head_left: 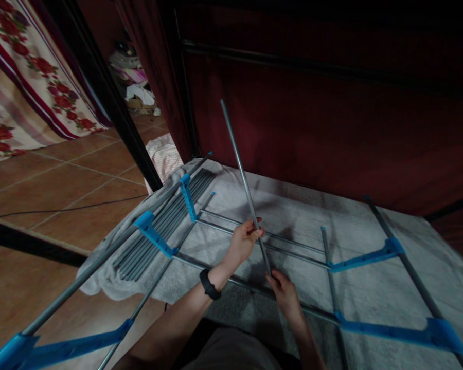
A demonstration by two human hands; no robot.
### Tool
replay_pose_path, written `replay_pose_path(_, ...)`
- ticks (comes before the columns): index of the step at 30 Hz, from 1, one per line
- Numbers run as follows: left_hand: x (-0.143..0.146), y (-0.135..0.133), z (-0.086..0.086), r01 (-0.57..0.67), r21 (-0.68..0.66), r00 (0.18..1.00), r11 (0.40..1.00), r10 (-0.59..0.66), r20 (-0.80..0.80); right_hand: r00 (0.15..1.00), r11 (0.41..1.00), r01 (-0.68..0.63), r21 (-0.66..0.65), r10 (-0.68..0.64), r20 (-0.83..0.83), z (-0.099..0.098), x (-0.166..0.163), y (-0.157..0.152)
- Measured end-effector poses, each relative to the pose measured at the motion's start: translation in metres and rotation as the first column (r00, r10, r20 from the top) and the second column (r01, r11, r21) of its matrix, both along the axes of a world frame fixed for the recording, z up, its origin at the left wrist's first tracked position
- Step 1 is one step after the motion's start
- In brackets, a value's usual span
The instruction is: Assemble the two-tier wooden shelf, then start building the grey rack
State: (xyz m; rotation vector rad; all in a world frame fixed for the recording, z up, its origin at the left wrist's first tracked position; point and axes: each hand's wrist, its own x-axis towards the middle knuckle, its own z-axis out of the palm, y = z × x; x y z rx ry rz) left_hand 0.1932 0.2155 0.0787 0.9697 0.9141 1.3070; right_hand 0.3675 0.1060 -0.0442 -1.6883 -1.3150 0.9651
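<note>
A grey metal tube [237, 156] slants upright in front of me, held in both hands. My left hand [244, 240], below a black wristband [210, 284], pinches it part way up. At the tube's lower end, my right hand [283, 293] has its fingers closed around it. Beneath them lies a partly joined rack frame of grey tubes with blue plastic brackets; one bracket [154, 234] is on the left and another [366, 257] on the right. Several loose grey tubes [165, 226] rest side by side at the left.
A grey blanket [293, 205] covers the bed under the frame. Black bed posts [111, 97] stand at the left, and a dark red curtain [312, 118] hangs behind. A cable [65, 209] crosses the tiled floor [61, 180].
</note>
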Motion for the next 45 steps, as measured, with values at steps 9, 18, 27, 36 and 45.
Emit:
replay_pose_path(9,0.001,0.000,-0.008,0.002,-0.016,1.000,1.000,-0.002,0.000,0.998,0.998,-0.067,-0.020,0.067,-0.017,-0.004,-0.004,0.004)
replay_pose_path(18,0.000,-0.006,0.000,0.068,0.022,0.997,0.997,-0.067,-0.041,0.990,0.990,-0.133,-0.051,0.130,-0.048,-0.008,-0.009,0.003)
replay_pose_path(27,0.000,-0.003,0.000,0.023,0.074,0.996,0.997,-0.017,-0.089,0.989,0.988,-0.147,0.057,0.148,-0.021,0.001,-0.013,0.006)
replay_pose_path(36,-0.002,0.005,-0.001,-0.067,0.085,0.993,0.994,0.074,-0.091,0.989,0.989,-0.144,0.036,0.145,-0.028,-0.004,-0.009,0.004)
replay_pose_path(45,-0.013,0.006,-0.009,-0.061,0.220,0.931,0.974,0.135,-0.340,0.989,0.991,-0.127,0.047,0.130,-0.075,0.001,-0.009,0.004)
